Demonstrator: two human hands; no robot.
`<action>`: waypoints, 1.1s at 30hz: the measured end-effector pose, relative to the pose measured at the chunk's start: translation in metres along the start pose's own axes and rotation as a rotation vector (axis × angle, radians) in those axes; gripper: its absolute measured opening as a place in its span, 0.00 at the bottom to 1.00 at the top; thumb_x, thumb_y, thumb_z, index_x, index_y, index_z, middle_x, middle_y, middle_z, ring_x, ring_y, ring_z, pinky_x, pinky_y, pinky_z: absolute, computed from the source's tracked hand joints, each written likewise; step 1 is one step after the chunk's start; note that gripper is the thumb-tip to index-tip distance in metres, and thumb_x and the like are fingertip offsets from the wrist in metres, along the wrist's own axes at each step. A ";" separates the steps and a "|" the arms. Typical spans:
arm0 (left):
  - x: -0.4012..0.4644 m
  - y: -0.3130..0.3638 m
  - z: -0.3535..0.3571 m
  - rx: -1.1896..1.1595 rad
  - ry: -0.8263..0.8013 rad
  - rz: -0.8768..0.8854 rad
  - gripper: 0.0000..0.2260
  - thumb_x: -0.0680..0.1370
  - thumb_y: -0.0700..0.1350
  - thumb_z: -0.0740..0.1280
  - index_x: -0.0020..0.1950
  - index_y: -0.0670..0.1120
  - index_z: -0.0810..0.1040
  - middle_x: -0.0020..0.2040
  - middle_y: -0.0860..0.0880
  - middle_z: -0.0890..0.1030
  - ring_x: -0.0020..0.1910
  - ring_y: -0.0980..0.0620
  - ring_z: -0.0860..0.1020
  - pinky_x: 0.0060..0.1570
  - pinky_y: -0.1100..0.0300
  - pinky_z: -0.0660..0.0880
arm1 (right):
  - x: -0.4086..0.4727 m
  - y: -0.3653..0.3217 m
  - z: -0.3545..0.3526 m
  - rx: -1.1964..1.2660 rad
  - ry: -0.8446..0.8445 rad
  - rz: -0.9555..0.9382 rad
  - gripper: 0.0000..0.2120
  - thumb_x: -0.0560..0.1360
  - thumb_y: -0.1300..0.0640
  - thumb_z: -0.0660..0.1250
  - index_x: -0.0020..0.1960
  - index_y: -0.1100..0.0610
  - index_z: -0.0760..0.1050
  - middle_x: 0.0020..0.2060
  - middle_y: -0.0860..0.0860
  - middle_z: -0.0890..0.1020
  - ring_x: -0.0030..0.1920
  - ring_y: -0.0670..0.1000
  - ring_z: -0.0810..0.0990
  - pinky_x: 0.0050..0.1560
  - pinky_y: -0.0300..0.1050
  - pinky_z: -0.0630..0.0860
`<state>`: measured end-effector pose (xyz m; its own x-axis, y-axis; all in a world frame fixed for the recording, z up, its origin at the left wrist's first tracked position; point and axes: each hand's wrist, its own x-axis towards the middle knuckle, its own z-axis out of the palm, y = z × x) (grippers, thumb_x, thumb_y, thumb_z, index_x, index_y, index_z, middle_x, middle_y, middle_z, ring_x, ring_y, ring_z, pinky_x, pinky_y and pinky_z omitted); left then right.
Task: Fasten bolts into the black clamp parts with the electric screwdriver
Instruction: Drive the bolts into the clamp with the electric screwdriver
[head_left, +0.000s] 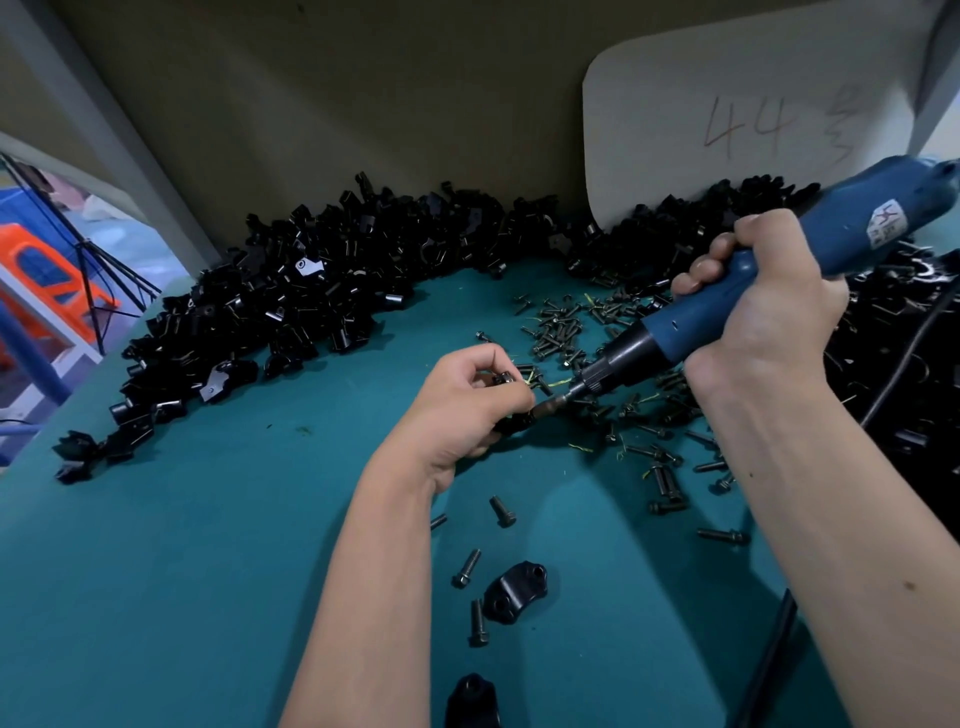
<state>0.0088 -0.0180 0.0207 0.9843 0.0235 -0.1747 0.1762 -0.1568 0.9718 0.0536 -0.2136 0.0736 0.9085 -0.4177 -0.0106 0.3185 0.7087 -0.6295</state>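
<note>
Two hands | left hand (470, 402) grips clamp part (511, 423) | right hand (763, 306) grips screwdriver (779, 270)

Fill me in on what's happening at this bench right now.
A person is bolting small black clamp parts. The left hand grips one clamp part just above the teal table, while the right hand holds a blue electric screwdriver with its tip at that part. Loose bolts lie scattered nearby, a big heap of black parts sits behind, and another clamp piece lies nearer the person.
</note>
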 end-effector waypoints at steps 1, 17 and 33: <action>0.000 0.000 0.000 0.001 0.000 -0.002 0.09 0.75 0.34 0.69 0.41 0.47 0.76 0.37 0.43 0.67 0.27 0.53 0.57 0.26 0.66 0.53 | -0.001 0.000 0.000 -0.002 -0.004 0.001 0.09 0.74 0.69 0.65 0.45 0.59 0.66 0.29 0.52 0.73 0.26 0.49 0.70 0.30 0.42 0.70; 0.001 0.001 -0.001 -0.096 -0.052 0.013 0.06 0.69 0.39 0.71 0.40 0.46 0.75 0.34 0.46 0.65 0.25 0.55 0.55 0.24 0.69 0.54 | -0.001 -0.001 0.002 0.044 0.031 0.025 0.09 0.74 0.69 0.63 0.43 0.58 0.66 0.30 0.52 0.72 0.26 0.48 0.69 0.29 0.42 0.69; 0.002 0.000 0.000 -0.083 -0.088 -0.158 0.07 0.77 0.37 0.66 0.41 0.46 0.73 0.41 0.44 0.70 0.22 0.56 0.60 0.22 0.71 0.53 | -0.008 -0.005 0.004 0.054 -0.051 0.033 0.10 0.75 0.68 0.62 0.39 0.57 0.65 0.30 0.51 0.72 0.27 0.48 0.69 0.29 0.42 0.69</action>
<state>0.0109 -0.0182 0.0198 0.9408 -0.0454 -0.3359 0.3321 -0.0756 0.9402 0.0458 -0.2111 0.0798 0.9310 -0.3649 0.0092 0.3006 0.7520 -0.5866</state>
